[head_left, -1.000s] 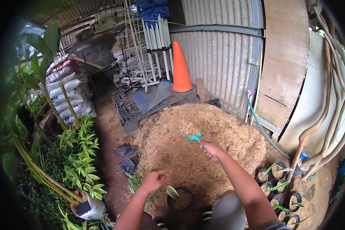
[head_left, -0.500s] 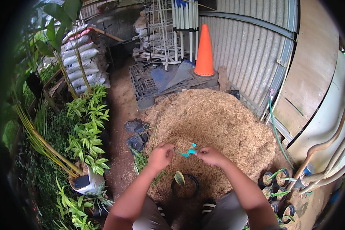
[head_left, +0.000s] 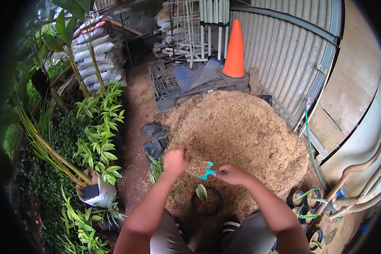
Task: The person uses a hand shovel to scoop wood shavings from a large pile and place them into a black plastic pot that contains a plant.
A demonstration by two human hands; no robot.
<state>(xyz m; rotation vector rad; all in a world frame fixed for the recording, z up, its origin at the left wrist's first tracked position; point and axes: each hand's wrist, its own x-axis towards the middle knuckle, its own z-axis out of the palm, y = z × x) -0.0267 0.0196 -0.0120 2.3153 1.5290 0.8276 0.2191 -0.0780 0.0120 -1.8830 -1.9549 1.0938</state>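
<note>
My right hand (head_left: 233,174) is closed around the dark end of a small forked tool with bright teal parts (head_left: 209,171); its exact kind is unclear. The teal parts point left, over the light-brown mulch pile (head_left: 245,127). My left hand (head_left: 177,160) is held up to the left of the tool, fingers curled in; what it may hold is hidden. A thin pale line runs between the left hand and the teal parts. Below both hands, between my feet, stands a round black pot (head_left: 220,202) with a yellow-edged leaf (head_left: 201,192) in it.
Leafy green plants (head_left: 99,127) line the left, with a phone (head_left: 90,191) on a white planter bag. Stacked sacks (head_left: 95,59) stand behind them. An orange cone (head_left: 234,51) is beyond the pile. Small black pots (head_left: 298,197) and bent wooden poles (head_left: 360,167) are at right.
The view has shifted a little. My left hand has risen slightly and drawn back from the teal tool. The right hand keeps hold of the tool, whose teal parts have turned.
</note>
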